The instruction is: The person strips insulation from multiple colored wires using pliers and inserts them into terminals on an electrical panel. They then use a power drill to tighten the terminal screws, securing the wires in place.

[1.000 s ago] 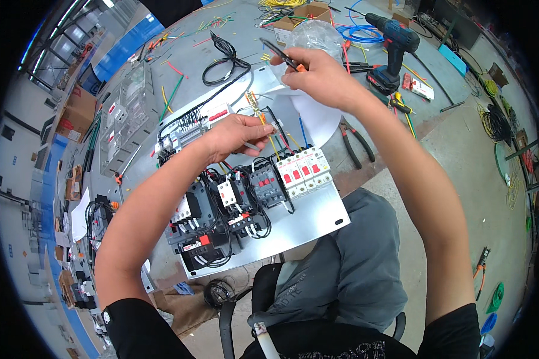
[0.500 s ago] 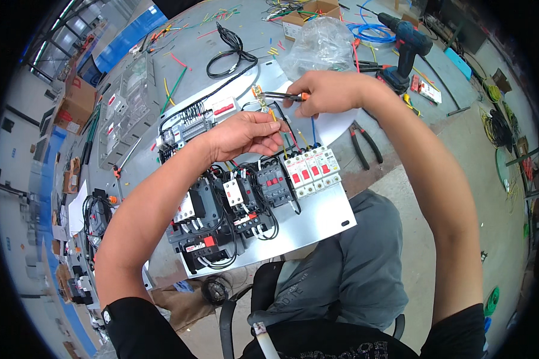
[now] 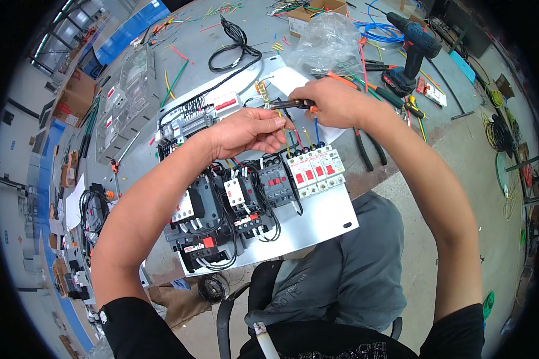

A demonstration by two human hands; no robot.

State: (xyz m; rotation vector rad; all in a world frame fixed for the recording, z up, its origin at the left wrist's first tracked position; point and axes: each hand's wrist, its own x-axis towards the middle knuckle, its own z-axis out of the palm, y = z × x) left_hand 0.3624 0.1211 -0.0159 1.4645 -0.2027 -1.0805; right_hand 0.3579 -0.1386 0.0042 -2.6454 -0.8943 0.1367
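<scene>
My left hand [image 3: 248, 130] is over the metal mounting plate [image 3: 320, 224], thumb and forefinger pinching a thin yellow wire [image 3: 287, 136] that rises from the row of white circuit breakers [image 3: 315, 172]. In my right hand [image 3: 335, 100] is a pair of pliers [image 3: 292, 104] with dark jaws and orange on the handles. The jaws point left, just above my left fingertips, near the wire's upper end; whether they grip it I cannot tell. Beyond the jaws sits a small brass terminal strip [image 3: 262, 91]. Red and blue wires [image 3: 317, 128] also rise from the breakers.
Black contactors [image 3: 276, 184] with looped black wires fill the plate's near left. Dark-handled pliers [image 3: 363, 152] lie to the right. Farther back are a cordless drill [image 3: 412, 51], a clear plastic bag [image 3: 326, 45] and a black cable coil [image 3: 233, 51]. A lit cigarette [image 3: 265, 341] shows at the bottom.
The pliers in my right hand have come down and closer to my left fingertips, away from the brass strip. My left hand keeps its pinch, and the whole view has shifted slightly.
</scene>
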